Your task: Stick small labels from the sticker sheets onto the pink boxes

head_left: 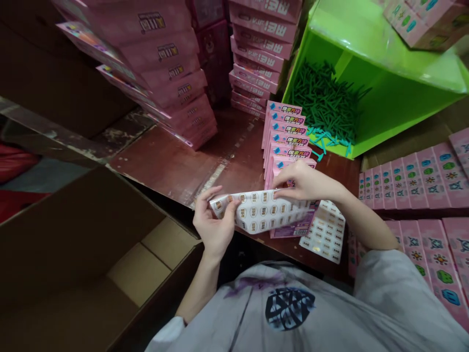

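Observation:
A white sheet of round stickers (264, 210) is held up between both hands. My left hand (216, 220) grips its left end, thumb on the front and fingers behind. My right hand (298, 181) is closed at the sheet's top edge, thumb and fingers pinched together. Below and behind the sheet lies a pink and purple box (293, 230), partly covered. A second sticker sheet (324, 232) rests at the table's front edge, under my right forearm. Just beyond my right hand, a row of overlapping pink boxes (287, 129) runs away from me.
Tall stacks of pink boxes (176, 73) (256, 58) stand at the back of the red-brown table (161, 164). A green bin (395, 93) holds many green sticks (326, 98). More pink boxes (414, 181) line the right. An open cardboard box (73, 254) sits at lower left.

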The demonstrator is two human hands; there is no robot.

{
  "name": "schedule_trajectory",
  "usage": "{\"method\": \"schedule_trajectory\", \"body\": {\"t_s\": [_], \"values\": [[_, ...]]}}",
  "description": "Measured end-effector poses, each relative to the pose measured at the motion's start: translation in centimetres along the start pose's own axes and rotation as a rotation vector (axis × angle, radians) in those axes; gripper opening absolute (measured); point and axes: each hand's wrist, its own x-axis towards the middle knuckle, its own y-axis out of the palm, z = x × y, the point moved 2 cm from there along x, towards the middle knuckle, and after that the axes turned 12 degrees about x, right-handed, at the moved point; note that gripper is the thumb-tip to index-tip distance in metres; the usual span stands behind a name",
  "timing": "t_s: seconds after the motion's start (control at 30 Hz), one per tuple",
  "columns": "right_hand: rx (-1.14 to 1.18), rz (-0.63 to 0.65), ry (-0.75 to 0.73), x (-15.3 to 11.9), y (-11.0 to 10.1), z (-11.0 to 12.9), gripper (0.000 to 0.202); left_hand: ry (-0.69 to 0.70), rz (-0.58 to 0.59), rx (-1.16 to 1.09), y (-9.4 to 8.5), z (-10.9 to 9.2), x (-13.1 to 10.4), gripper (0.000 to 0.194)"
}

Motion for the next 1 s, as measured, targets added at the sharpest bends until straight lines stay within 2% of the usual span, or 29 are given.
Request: {"method": "schedule_trajectory", "body": {"t_s": [0.17,0.47,0.6,0.73,0.9,1.0], "values": [[0.085,-0.093,-0.027,0.4,0.7,-0.5,0.007,0.019,-0.005,-0.009,-0.7,-0.5,-0.3,0.037],[0.210,-0.040,0.016,-0.3,1.3,-0.4,0.011,0.010,0.067,-0.021,-0.6,-0.1,-0.2,0.040],[0.198,-0.104,-0.034,-1.2,1.1,-0.1,0.011,0.011,0.044,-0.027,-0.6,-0.7,-0.2,0.040],[0.110,-0.158,-0.087,-1.9,1.0,0.0,0.007,0.002,0.060,-0.029,-0.2,-1.2,-0.2,0.043],[-0.100,-0.181,-0.185,-2.1,1.6,0.4,0.015,0.035,0.034,-0.011,0.3,-1.3,-0.2,0.043],[-0.205,-0.252,-0.221,-1.9,0.6,0.2,0.017,0.033,0.011,0.032,0.5,-0.8,0.2,0.042]]}}
